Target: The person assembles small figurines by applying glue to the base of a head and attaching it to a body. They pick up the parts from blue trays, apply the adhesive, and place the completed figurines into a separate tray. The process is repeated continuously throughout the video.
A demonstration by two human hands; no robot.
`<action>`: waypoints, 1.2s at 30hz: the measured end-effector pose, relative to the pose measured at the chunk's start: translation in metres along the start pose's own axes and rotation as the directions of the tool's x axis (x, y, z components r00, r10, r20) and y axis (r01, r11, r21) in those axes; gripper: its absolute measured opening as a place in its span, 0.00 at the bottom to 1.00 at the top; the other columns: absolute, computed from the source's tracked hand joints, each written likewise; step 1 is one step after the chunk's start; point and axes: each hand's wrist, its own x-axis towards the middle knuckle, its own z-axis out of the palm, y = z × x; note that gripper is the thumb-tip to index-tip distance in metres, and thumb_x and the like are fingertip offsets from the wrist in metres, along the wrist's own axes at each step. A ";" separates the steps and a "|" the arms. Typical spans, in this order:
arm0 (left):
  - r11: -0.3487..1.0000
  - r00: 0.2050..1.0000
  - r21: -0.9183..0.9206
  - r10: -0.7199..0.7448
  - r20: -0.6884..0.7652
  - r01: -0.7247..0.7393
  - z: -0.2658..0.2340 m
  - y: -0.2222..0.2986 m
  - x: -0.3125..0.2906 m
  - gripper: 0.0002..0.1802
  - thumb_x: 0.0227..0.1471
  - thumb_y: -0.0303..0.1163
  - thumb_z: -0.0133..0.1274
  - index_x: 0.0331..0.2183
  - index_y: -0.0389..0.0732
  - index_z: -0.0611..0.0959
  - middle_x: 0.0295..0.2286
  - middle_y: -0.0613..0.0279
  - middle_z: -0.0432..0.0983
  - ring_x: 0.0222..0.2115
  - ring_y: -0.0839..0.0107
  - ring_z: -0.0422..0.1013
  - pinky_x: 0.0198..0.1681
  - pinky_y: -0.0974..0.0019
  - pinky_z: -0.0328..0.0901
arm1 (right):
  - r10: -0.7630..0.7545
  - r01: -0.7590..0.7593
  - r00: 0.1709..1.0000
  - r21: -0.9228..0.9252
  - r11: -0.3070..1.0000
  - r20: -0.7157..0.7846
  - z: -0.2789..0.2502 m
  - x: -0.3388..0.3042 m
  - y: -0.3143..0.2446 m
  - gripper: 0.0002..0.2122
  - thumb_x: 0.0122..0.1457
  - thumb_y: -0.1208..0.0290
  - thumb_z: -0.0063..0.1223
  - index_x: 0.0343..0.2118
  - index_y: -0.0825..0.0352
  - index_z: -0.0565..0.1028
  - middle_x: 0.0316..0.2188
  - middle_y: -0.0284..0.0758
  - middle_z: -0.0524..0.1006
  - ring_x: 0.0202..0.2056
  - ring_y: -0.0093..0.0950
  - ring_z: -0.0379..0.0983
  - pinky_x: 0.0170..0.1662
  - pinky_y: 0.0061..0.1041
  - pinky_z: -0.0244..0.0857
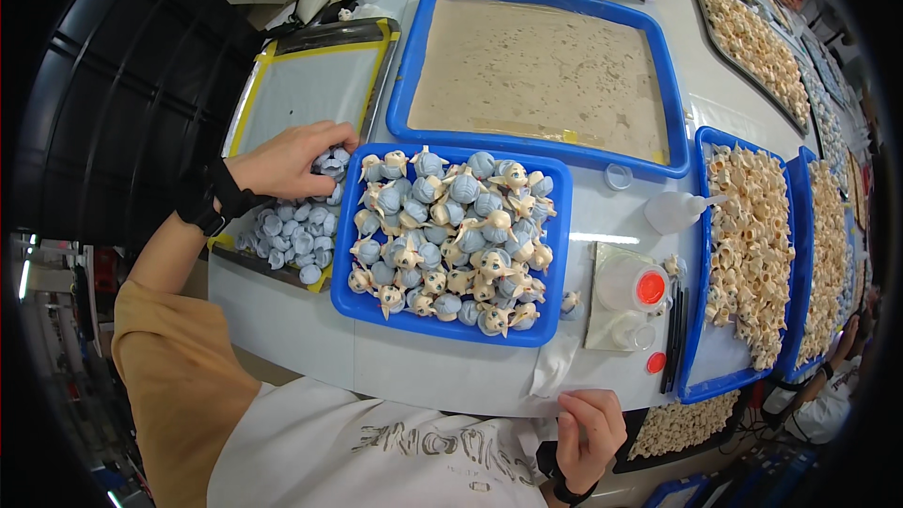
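My left hand curls around several blue-grey shell pieces, thumb on one side and fingers on the other. Just below it lies a heap of the same cupped shells on a yellow-taped tray. Right beside that hand, a blue tray is filled with small doll heads, cream-faced with blue-grey hair. My right hand is at the table's near edge, its fingers curled in; whatever they may hold is hidden. A crumpled white tissue lies close to it.
Behind stands a large blue tray with a speckled beige surface. On the right are a squeeze bottle, a red-marked jar, dark sticks and a blue tray of cream parts. Another person's arm shows at far right.
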 end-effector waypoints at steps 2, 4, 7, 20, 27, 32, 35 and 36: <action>1.000 1.000 -0.013 0.021 -0.012 -0.021 0.000 0.000 0.001 0.18 0.37 0.26 0.51 0.35 0.36 0.68 0.31 0.51 0.68 0.34 0.56 0.66 0.39 0.63 0.61 | -0.001 0.001 1.000 -0.008 1.000 -0.004 0.000 -0.001 -0.001 0.06 0.46 0.76 0.51 0.27 0.71 0.74 0.24 0.39 0.72 0.24 0.34 0.68 0.28 0.25 0.61; 0.999 0.999 -0.029 0.022 -0.023 -0.023 0.002 -0.001 0.000 0.17 0.38 0.26 0.50 0.35 0.36 0.68 0.31 0.50 0.69 0.34 0.56 0.67 0.39 0.63 0.61 | 0.004 -0.005 1.000 -0.025 1.000 -0.010 -0.001 -0.003 -0.004 0.05 0.46 0.76 0.51 0.27 0.71 0.74 0.24 0.39 0.72 0.24 0.34 0.68 0.28 0.25 0.61; 1.000 1.000 -0.026 0.008 -0.024 -0.009 0.003 -0.001 -0.001 0.16 0.40 0.27 0.50 0.35 0.36 0.67 0.30 0.50 0.69 0.34 0.56 0.67 0.38 0.63 0.61 | 0.014 -0.015 0.999 -0.036 0.999 -0.039 -0.001 -0.011 -0.007 0.05 0.46 0.77 0.51 0.27 0.71 0.74 0.24 0.39 0.72 0.25 0.34 0.68 0.29 0.25 0.61; 0.995 0.999 0.085 0.043 0.029 -0.046 0.006 -0.015 -0.001 0.21 0.41 0.32 0.48 0.39 0.36 0.64 0.28 0.40 0.70 0.31 0.46 0.68 0.34 0.55 0.62 | 0.069 -0.079 0.975 -0.039 0.996 -0.211 0.013 -0.063 -0.039 0.05 0.45 0.80 0.51 0.28 0.70 0.74 0.25 0.39 0.74 0.26 0.33 0.70 0.29 0.25 0.63; 0.996 0.998 0.077 0.044 -0.053 -0.040 0.010 -0.014 0.001 0.19 0.41 0.33 0.49 0.37 0.39 0.66 0.23 0.43 0.71 0.27 0.44 0.67 0.31 0.52 0.61 | 0.038 -0.051 0.975 -0.050 0.997 -0.218 0.025 -0.079 -0.041 0.06 0.44 0.81 0.52 0.27 0.70 0.75 0.24 0.39 0.74 0.26 0.33 0.70 0.29 0.24 0.64; 0.997 0.984 -0.077 0.003 -0.180 -0.017 0.001 -0.008 -0.011 0.13 0.43 0.31 0.47 0.34 0.41 0.66 0.18 0.53 0.67 0.21 0.60 0.67 0.26 0.61 0.61 | 0.065 -0.080 0.976 -0.065 0.995 -0.206 0.024 -0.080 -0.041 0.06 0.43 0.81 0.51 0.27 0.70 0.75 0.25 0.39 0.74 0.26 0.33 0.70 0.29 0.24 0.64; 0.988 0.958 -0.153 -0.039 -0.283 -0.005 -0.008 -0.026 -0.009 0.11 0.44 0.29 0.46 0.33 0.41 0.66 0.16 0.62 0.62 0.19 0.74 0.62 0.23 0.69 0.58 | 0.071 -0.080 0.979 -0.041 0.996 -0.193 0.023 -0.076 -0.039 0.06 0.43 0.82 0.51 0.27 0.70 0.75 0.24 0.39 0.74 0.26 0.32 0.70 0.29 0.24 0.63; 0.978 0.961 -0.207 -0.088 -0.264 0.033 -0.013 -0.031 -0.004 0.11 0.44 0.29 0.46 0.33 0.42 0.66 0.16 0.64 0.62 0.19 0.75 0.62 0.23 0.70 0.58 | 0.071 -0.078 0.980 -0.033 0.996 -0.188 0.024 -0.074 -0.038 0.06 0.43 0.82 0.51 0.27 0.70 0.75 0.24 0.39 0.74 0.26 0.32 0.70 0.28 0.24 0.63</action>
